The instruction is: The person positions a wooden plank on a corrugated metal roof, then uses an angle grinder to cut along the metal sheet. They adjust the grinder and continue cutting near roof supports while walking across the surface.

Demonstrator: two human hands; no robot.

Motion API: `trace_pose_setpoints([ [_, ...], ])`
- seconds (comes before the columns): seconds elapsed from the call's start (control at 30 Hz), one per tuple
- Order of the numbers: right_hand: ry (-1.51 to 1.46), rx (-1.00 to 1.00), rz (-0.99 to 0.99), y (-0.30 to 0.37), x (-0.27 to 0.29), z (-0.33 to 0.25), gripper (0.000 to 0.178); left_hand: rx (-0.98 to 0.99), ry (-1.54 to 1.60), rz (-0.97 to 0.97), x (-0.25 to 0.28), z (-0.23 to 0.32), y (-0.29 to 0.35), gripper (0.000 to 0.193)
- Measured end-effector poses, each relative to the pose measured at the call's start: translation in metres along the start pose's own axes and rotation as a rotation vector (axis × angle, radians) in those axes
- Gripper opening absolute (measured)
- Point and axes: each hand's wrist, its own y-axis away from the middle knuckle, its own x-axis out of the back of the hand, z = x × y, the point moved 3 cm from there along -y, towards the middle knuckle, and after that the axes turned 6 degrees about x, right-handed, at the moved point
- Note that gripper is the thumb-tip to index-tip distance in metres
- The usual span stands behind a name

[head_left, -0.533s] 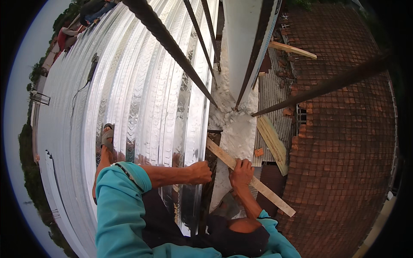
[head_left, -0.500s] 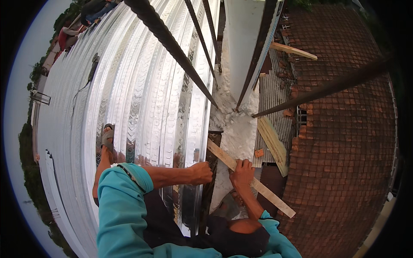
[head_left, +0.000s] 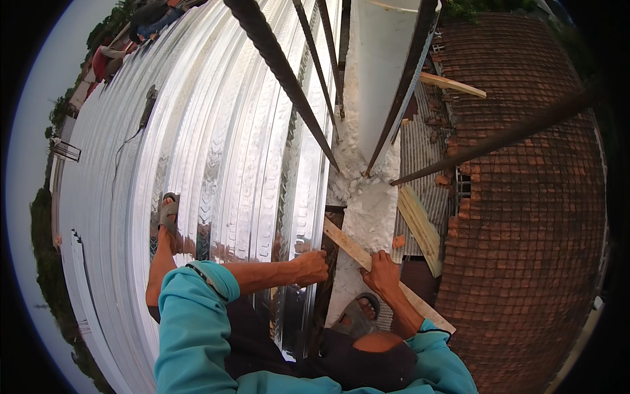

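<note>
My left hand [head_left: 310, 268] is closed at the near right edge of the shiny ribbed metal decking [head_left: 223, 131]. What its fingers hold, if anything, is hidden. My right hand [head_left: 383, 272] grips a narrow wooden plank [head_left: 346, 244] from above, fingers bent over its edge. The plank slants across the pale concrete beam [head_left: 369, 213], from the decking's edge down toward the tiled roof on the right. My right forearm covers part of it. One sandalled foot [head_left: 168, 213] is on the decking, the other [head_left: 357, 314] beside the beam.
Steel reinforcing bars [head_left: 289, 85] rise from the beam around a pale upright panel [head_left: 387, 72]. Right lie a greenish board [head_left: 420, 230], corrugated sheeting [head_left: 423, 151] and a tiled roof [head_left: 525, 197]. A corded power tool [head_left: 148, 107] rests on the decking; people [head_left: 108, 59] are at the far left.
The whole view has shifted slightly, so most things sit a little further right. My right hand stays on the plank and my left hand stays closed by the decking edge.
</note>
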Motion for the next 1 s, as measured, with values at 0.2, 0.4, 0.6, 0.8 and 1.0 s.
trace_pose_setpoints([
  [0.2,-0.015,-0.013,0.023,0.004,0.0,-0.004,0.046,0.028,0.054,0.011,0.013,0.002,0.005,0.009],
  [0.4,0.007,0.04,0.027,-0.004,-0.001,-0.006,0.048,0.019,0.023,-0.058,0.024,0.002,0.016,0.013],
  [0.6,0.019,0.04,0.028,0.002,-0.007,-0.001,0.052,0.063,0.063,0.008,0.013,0.0,0.01,0.015],
  [0.8,0.013,0.031,0.03,0.002,-0.006,-0.005,0.053,0.03,0.02,0.057,0.002,-0.007,0.011,0.016],
  [1.0,0.092,0.055,0.079,-0.007,-0.01,-0.007,0.048,0.004,0.061,-0.057,-0.005,-0.014,0.002,0.021],
])
